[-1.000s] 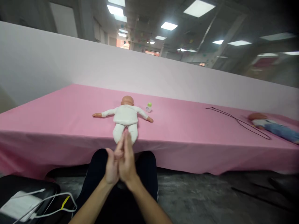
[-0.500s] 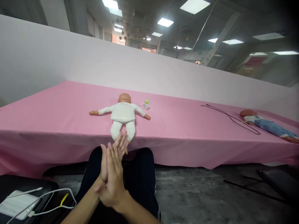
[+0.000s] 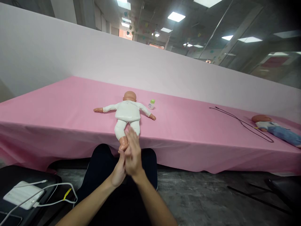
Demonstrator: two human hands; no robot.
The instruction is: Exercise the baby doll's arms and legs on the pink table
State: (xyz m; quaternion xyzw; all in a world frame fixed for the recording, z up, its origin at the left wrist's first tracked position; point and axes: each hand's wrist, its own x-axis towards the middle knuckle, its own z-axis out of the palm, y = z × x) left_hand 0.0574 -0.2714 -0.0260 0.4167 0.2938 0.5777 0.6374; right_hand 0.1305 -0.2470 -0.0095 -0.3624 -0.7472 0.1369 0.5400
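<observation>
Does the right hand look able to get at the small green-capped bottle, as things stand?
Probably yes, with a stretch. The right hand sits at the doll's feet; only the doll's outstretched arm lies between it and the bottle, low enough to pass over.

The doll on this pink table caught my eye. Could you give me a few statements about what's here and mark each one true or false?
1. The doll on the pink table wears white. True.
2. A small green-capped bottle stands by the doll's legs. False: it stands near the doll's head and outstretched arm.
3. A second doll dressed in blue lies toward the right of the table. True.
4. A black cord lies between the two dolls. True.
5. The person's hands are far apart. False: the left hand and right hand are pressed together at one of the doll's feet.
</observation>
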